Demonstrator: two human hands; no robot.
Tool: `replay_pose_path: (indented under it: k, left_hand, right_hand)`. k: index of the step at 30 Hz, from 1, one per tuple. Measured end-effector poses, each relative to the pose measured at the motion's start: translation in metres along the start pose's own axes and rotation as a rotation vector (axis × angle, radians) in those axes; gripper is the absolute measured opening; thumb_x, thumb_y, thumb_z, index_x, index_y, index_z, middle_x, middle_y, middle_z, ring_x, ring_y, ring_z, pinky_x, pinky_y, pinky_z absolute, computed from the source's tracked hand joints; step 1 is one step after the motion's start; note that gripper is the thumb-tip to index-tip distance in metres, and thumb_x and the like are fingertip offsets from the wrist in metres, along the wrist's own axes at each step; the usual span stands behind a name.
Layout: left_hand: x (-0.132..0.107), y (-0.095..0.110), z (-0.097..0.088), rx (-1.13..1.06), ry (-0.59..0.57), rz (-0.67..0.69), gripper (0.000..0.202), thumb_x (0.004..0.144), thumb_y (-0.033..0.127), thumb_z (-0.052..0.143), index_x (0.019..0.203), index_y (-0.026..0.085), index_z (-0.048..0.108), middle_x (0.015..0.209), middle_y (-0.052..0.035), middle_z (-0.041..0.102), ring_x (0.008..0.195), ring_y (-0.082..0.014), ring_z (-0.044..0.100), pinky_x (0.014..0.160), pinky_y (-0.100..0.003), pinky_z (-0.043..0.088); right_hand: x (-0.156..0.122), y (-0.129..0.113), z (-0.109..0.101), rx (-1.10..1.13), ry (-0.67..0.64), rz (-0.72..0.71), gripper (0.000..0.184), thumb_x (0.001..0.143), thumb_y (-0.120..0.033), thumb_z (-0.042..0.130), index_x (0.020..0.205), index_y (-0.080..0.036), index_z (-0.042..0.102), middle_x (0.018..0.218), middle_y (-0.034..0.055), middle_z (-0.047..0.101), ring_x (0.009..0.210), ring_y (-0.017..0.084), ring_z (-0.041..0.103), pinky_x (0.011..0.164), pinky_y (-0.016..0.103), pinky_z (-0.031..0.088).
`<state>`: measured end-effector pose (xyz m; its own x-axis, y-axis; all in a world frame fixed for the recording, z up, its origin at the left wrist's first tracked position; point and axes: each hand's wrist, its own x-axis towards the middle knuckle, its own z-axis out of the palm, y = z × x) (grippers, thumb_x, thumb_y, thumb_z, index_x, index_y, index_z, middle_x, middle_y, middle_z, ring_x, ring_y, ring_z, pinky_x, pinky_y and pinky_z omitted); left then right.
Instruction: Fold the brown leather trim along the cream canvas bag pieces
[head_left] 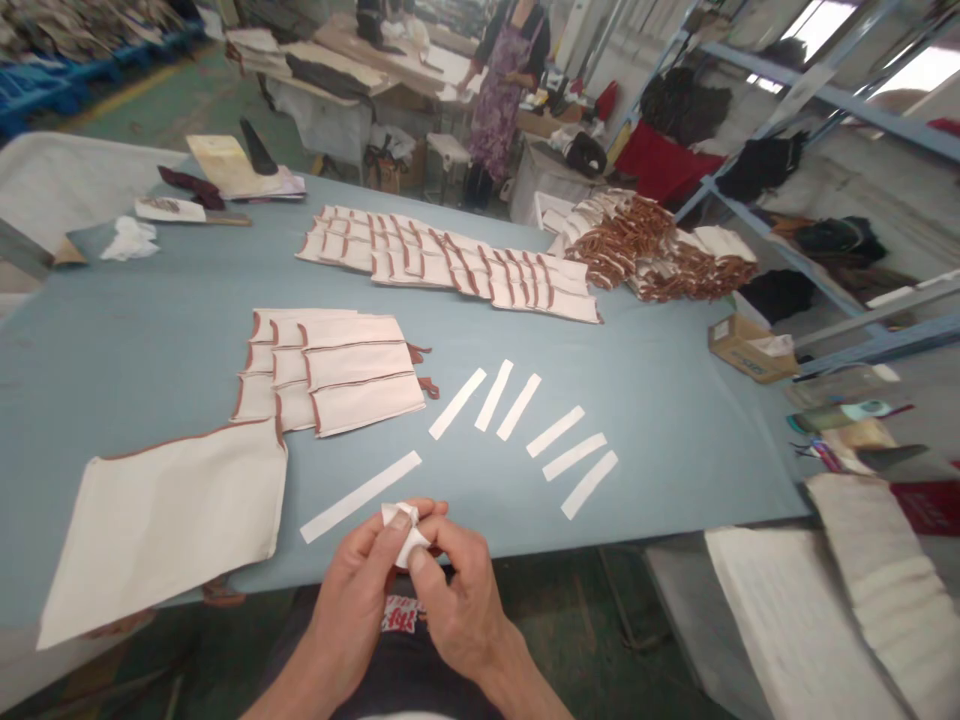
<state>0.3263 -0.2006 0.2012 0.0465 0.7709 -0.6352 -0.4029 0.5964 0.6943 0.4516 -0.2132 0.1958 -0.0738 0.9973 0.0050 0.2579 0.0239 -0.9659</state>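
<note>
Close to the table's front edge, my left hand (365, 568) and my right hand (459, 578) pinch a small crumpled white piece (409, 552) between them. Whether it is paper or cloth I cannot tell. Just beyond my hands lies a long white strip (360, 497). Several shorter white strips (555, 431) fan out over the blue-grey table to the right. On the left is a flat cream fabric panel (180, 495) with brown edging. Behind it, cream pieces with brown trim and ties (364, 365) lie overlapped.
Across the back runs a row of overlapping trimmed pieces (450, 262), beside a heap of similar ones (645, 245). A cardboard box (750, 347) and pens (825, 455) sit at the right. Cream fabric (795, 600) lies lower right. A person in a purple apron (499, 100) stands beyond.
</note>
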Motion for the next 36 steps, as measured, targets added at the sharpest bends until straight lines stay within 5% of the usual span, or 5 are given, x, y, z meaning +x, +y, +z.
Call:
replay_pose_path:
  k: [9, 16, 22, 28, 36]
  left_hand:
    - [0.01, -0.003, 0.009, 0.341, -0.004, 0.266, 0.045, 0.067, 0.059, 0.1, 0.093, 0.024, 0.089, 0.106, -0.0064, 0.089, 0.109, -0.0348, 0.077, 0.097, -0.029, 0.06]
    - [0.029, 0.023, 0.029, -0.184, 0.245, 0.142, 0.019, 0.102, 0.022, 0.067, 0.091, 0.015, 0.081, 0.089, -0.0082, 0.086, 0.084, -0.0246, 0.081, 0.079, -0.03, 0.066]
    - [0.052, 0.063, 0.032, -0.388, 0.376, 0.154, 0.039, 0.111, 0.009, 0.045, 0.084, 0.016, 0.071, 0.079, -0.0014, 0.076, 0.073, -0.0144, 0.073, 0.074, -0.026, 0.063]
    - [0.072, 0.065, 0.016, -0.554, 0.407, 0.144, 0.037, 0.114, 0.004, 0.042, 0.087, 0.013, 0.065, 0.078, 0.0032, 0.066, 0.065, -0.0103, 0.065, 0.071, -0.026, 0.063]
    - [0.089, 0.061, 0.001, -0.598, 0.419, 0.166, 0.019, 0.109, 0.019, 0.067, 0.091, 0.014, 0.068, 0.077, 0.0054, 0.063, 0.057, -0.0088, 0.06, 0.058, -0.023, 0.06]
  right_hand:
    - [0.007, -0.002, 0.001, 0.087, 0.182, 0.127, 0.028, 0.1, -0.04, 0.053, 0.078, -0.024, 0.054, 0.077, 0.0011, 0.067, 0.069, 0.016, 0.061, 0.07, 0.027, 0.052]
    - [-0.006, 0.019, -0.041, 0.099, 0.215, 0.215, 0.035, 0.1, -0.047, 0.057, 0.075, -0.023, 0.057, 0.063, -0.0007, 0.069, 0.06, 0.016, 0.064, 0.062, 0.026, 0.052]
    - [-0.016, 0.075, -0.083, 0.063, 0.336, 0.263, 0.045, 0.101, -0.059, 0.062, 0.074, -0.023, 0.058, 0.064, -0.0012, 0.068, 0.063, 0.018, 0.066, 0.065, 0.027, 0.051]
    - [-0.018, 0.156, -0.094, 0.026, 0.46, 0.335, 0.054, 0.101, -0.067, 0.063, 0.072, -0.023, 0.057, 0.064, -0.0023, 0.065, 0.064, 0.018, 0.066, 0.065, 0.029, 0.052]
    - [-0.044, 0.235, -0.109, 0.007, 0.541, 0.444, 0.028, 0.109, -0.044, 0.069, 0.107, -0.015, 0.071, 0.092, 0.0005, 0.071, 0.07, 0.013, 0.066, 0.066, 0.028, 0.059]
